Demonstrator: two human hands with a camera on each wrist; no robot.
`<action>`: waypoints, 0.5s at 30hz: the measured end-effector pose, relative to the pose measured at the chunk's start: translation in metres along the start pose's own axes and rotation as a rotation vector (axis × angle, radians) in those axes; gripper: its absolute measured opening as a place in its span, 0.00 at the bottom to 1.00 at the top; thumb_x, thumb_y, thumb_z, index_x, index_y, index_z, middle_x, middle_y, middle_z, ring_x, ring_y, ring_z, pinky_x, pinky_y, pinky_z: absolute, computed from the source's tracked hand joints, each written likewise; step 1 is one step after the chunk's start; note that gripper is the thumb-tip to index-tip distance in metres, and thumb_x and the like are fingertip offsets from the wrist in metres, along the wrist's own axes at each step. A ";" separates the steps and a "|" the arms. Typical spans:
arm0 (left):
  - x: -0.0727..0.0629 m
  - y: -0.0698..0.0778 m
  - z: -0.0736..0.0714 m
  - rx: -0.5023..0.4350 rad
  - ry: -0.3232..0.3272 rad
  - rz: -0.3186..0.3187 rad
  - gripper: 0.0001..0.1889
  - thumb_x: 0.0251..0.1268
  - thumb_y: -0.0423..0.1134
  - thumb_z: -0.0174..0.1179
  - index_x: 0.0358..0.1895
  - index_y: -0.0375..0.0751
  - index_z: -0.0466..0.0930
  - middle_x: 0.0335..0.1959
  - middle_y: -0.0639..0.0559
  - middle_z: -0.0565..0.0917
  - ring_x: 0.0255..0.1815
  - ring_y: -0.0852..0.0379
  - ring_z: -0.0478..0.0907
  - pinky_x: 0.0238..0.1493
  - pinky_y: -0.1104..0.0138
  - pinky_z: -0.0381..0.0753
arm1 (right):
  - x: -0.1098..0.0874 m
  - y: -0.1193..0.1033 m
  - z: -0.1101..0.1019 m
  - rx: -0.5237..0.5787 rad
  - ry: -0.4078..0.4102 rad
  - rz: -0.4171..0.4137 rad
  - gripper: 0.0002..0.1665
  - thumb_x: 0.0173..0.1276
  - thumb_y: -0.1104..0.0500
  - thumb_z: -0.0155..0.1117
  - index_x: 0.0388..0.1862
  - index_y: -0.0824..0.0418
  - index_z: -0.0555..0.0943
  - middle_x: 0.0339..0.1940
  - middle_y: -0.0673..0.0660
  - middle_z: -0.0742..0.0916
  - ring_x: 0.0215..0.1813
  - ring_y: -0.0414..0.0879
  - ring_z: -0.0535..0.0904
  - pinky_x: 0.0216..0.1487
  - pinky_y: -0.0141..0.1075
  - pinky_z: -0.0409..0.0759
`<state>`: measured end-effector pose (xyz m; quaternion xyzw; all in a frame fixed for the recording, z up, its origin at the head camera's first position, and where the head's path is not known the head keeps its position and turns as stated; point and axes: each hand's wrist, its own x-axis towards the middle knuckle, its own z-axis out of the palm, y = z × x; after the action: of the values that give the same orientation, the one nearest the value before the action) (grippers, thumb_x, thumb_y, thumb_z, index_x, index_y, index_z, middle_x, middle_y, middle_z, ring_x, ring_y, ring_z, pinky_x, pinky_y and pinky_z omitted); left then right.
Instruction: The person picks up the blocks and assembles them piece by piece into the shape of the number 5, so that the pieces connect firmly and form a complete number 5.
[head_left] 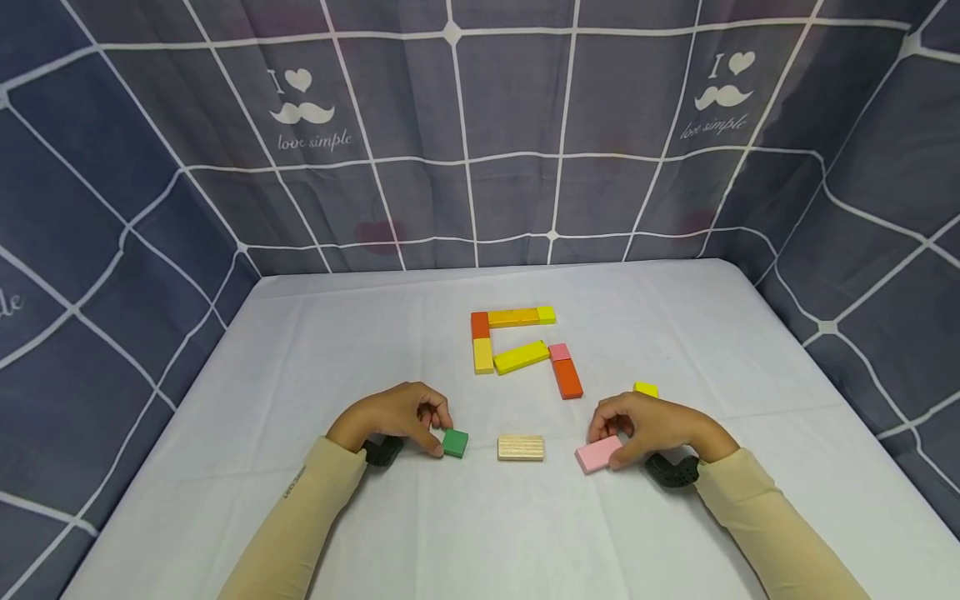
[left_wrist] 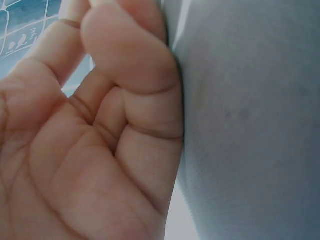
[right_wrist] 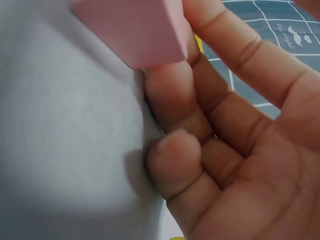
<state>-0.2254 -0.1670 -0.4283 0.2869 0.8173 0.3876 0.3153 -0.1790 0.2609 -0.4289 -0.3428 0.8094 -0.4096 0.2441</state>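
On the white tabletop, my left hand [head_left: 405,417] pinches a small green block [head_left: 455,443] by its left and far sides, between thumb and forefinger. In the left wrist view the curled fingers [left_wrist: 150,105] lie against the white surface and the green block is out of sight. My right hand [head_left: 645,423] grips a pink block [head_left: 598,455], which lies at a slant with the thumb on its right end. Close up, the right wrist view has the pink block [right_wrist: 135,30] at the fingertips. Between the hands lies a ribbed, gold-coloured block [head_left: 521,447].
Beyond the hands, a bent line of blocks runs over the table: yellow [head_left: 513,317], orange-red [head_left: 480,325], another yellow [head_left: 522,357], a small pink one [head_left: 559,352] and a red-orange one [head_left: 567,379]. A yellow block [head_left: 646,389] shows behind my right hand. Grey checked cloth [head_left: 510,200] encloses the table.
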 end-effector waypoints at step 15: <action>0.000 0.001 -0.001 0.019 0.003 0.008 0.13 0.49 0.30 0.84 0.36 0.41 0.89 0.30 0.56 0.83 0.29 0.61 0.74 0.34 0.72 0.74 | 0.006 0.004 0.002 -0.064 0.126 -0.018 0.14 0.64 0.62 0.82 0.48 0.58 0.90 0.40 0.50 0.83 0.39 0.51 0.76 0.39 0.33 0.74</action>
<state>-0.2256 -0.1668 -0.4267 0.2926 0.8203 0.3815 0.3099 -0.1830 0.2568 -0.4345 -0.3313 0.8327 -0.4065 0.1778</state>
